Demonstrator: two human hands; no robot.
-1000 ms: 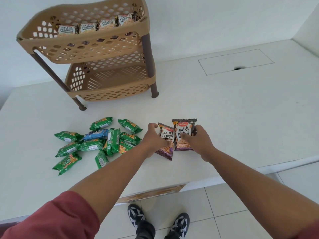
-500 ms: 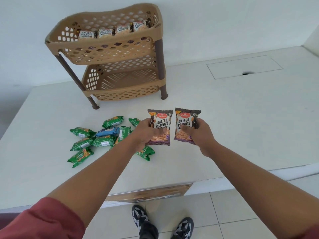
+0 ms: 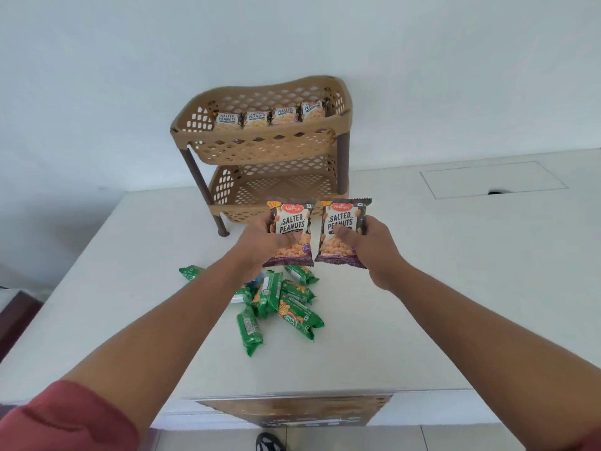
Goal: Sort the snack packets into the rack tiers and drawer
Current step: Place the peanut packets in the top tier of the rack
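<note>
My left hand (image 3: 260,242) grips one salted peanuts packet (image 3: 290,222) and my right hand (image 3: 374,245) grips a second salted peanuts packet (image 3: 343,219). Both packets are held upright, side by side, in the air in front of the tan two-tier rack (image 3: 260,143). The top tier holds a row of several peanut packets (image 3: 270,117). The bottom tier (image 3: 276,206) looks empty as far as it shows. Several green snack packets (image 3: 286,307) lie in a pile on the white counter (image 3: 422,288) below my hands, partly hidden by my left arm.
A rectangular inset panel (image 3: 494,179) with a dark hole lies in the counter at the far right. The top of a brownish drawer front (image 3: 292,411) shows below the counter's near edge. The white wall stands right behind the rack.
Both hands lifted the two peanut packets off the counter and carried them up and forward toward the rack. The view has shifted, so the rack now sits central.
</note>
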